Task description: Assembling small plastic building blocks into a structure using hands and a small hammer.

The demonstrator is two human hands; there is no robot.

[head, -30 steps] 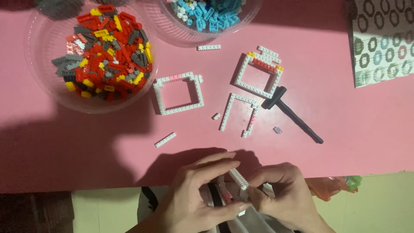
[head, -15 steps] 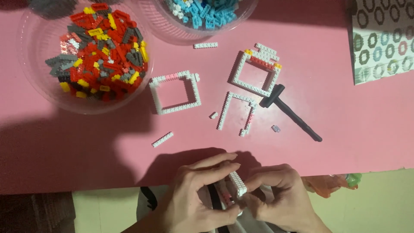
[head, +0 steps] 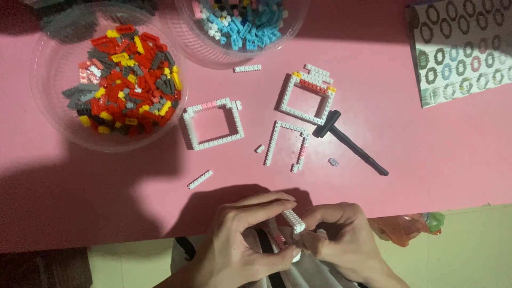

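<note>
Brick strip (head: 293, 220): left hand (head: 242, 240) and right hand (head: 341, 240) both pinching it closed at table (head: 426, 176) edge; light, likely snapping apart (gripping the ends looks safest).

A home hobby spot: a pink table (head: 426, 160) bears bowls (head: 53, 106) of tiny toy bricks, with half-built brick frames (head: 212, 124) beside them.

Pink table (head: 437, 176), white brick frames (head: 212, 124), red-yellow-grey bricks (head: 125, 80), black tool (head: 349, 141).
</note>
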